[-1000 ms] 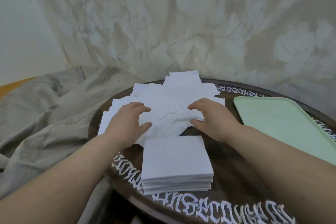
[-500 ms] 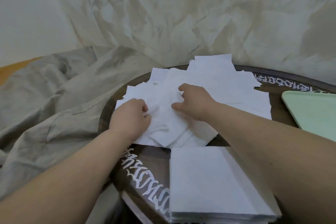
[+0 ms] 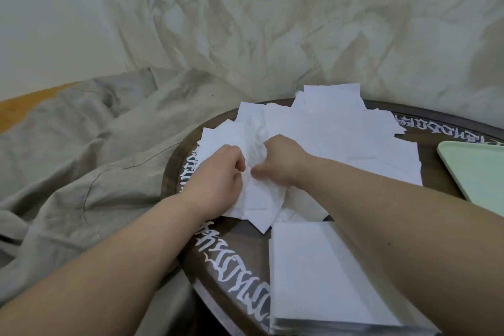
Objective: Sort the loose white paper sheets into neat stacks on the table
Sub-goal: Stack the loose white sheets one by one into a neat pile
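A loose pile of white paper sheets (image 3: 341, 139) is spread over the far half of the round dark table (image 3: 174, 169). At the pile's near left my left hand (image 3: 218, 174) and my right hand (image 3: 278, 161) sit close together, fingers curled, both gripping a crumpled white sheet (image 3: 259, 199) whose corner hangs toward me. A neat stack of white sheets (image 3: 321, 281) lies at the table's near edge, under my right forearm.
A pale green tray (image 3: 474, 172) sits at the table's right side. White lettering rings the table rim. Beige cloth (image 3: 81, 158) is draped to the left and hangs as a backdrop behind the table.
Both hands have moved left across the pile and drawn together, their fingers curling round a sheet and bunching it. The view has shifted left and closer.
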A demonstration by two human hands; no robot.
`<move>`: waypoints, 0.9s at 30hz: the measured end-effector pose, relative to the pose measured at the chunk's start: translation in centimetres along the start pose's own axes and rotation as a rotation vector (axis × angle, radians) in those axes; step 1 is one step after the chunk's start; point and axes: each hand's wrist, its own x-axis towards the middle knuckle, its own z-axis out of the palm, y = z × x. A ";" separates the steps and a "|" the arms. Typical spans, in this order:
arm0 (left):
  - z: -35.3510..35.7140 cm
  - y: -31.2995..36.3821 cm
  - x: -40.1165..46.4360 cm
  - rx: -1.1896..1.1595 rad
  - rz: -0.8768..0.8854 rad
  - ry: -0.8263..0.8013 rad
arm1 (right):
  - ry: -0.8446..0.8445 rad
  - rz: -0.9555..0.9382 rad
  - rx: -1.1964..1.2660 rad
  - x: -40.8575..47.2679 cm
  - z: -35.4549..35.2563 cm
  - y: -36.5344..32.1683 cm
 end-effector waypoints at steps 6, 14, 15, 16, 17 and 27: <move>-2.5 0.7 0.6 0.190 -0.062 0.177 | 0.182 0.029 0.421 -2.7 -3.7 0.9; -7.1 7.0 1.2 -0.212 -0.300 0.118 | 0.241 0.069 1.078 -9.1 -8.8 1.7; -7.4 8.2 1.0 -0.381 -0.327 0.087 | 0.231 0.057 1.122 -10.0 -9.2 1.7; -7.6 9.4 0.6 -0.558 -0.366 0.041 | 0.213 0.045 1.160 -10.9 -9.5 1.6; -7.8 10.5 0.2 -0.706 -0.399 -0.013 | 0.189 0.029 1.188 -11.9 -9.7 1.6; -7.0 16.0 -6.9 -1.255 -0.355 -0.203 | 0.212 0.036 0.971 -20.2 -9.8 2.3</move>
